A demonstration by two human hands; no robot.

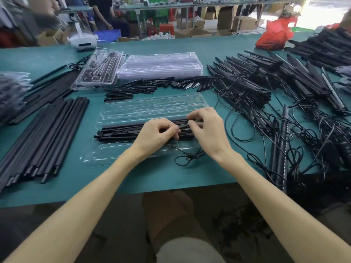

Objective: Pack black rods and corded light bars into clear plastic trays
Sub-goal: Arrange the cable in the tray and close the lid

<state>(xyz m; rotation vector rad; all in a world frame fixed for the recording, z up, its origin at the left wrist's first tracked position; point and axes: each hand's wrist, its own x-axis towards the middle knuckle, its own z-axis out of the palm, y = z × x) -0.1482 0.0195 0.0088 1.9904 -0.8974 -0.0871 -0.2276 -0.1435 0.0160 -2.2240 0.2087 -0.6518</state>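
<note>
1. Bars point(121, 130) lie mid-tray point(144, 109) on the tabletop point(152, 177); left grip point(159, 131) and right grip point(207, 126) are curled, pinching them.
2. Risk imo: the loose cord point(187, 157) spilling over the near edge snags and drags them out.

L hand point(159, 131) & R hand point(207, 128) close together, fingers curled, prob. pinch grip.

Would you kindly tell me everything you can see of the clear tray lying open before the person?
The clear tray is thin moulded plastic, opened flat on the green table, with long shallow channels. Along its middle lie black bars, a cord trailing over its near edge; the left hand and right hand grip them.
</note>
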